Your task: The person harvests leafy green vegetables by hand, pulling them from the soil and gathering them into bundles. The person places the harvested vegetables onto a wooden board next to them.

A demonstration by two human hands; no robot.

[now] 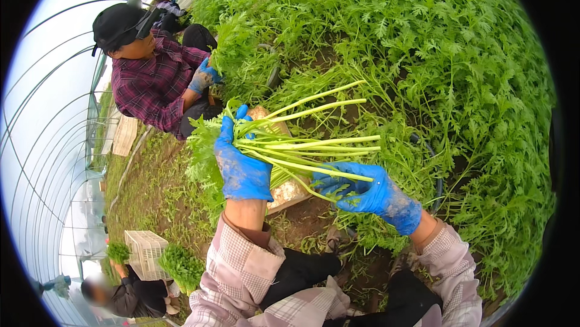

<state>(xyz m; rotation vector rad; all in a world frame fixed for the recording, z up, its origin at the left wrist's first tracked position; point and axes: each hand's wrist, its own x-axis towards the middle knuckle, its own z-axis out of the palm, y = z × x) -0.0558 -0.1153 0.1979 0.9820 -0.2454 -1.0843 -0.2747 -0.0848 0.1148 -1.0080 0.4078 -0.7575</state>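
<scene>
In a blue, soil-smeared glove, my left hand (pixel 242 159) grips a bunch of leafy greens (pixel 312 146) near its leaves. The pale green stems fan out to the right, and the feathery leaves hang to the left of the hand. My right hand (pixel 371 193), gloved the same way, is at the lower stems. Its fingers are curled, with a thin leafy stem (pixel 333 199) at the thumb and fingertips. One thicker stem crosses over those fingers. Beneath the bunch, a box-like container with a speckled surface (pixel 290 194) is partly hidden by my hands and the stems.
Dense feathery greens (pixel 453 55) grow ahead and to the right. Black hose (pixel 438 186) curves among them. A person in a plaid shirt (pixel 152 82) crouches at left, holding greens. Lower left, another person (pixel 136 297) sits by a plastic crate (pixel 147 254) and bundled greens (pixel 181 267).
</scene>
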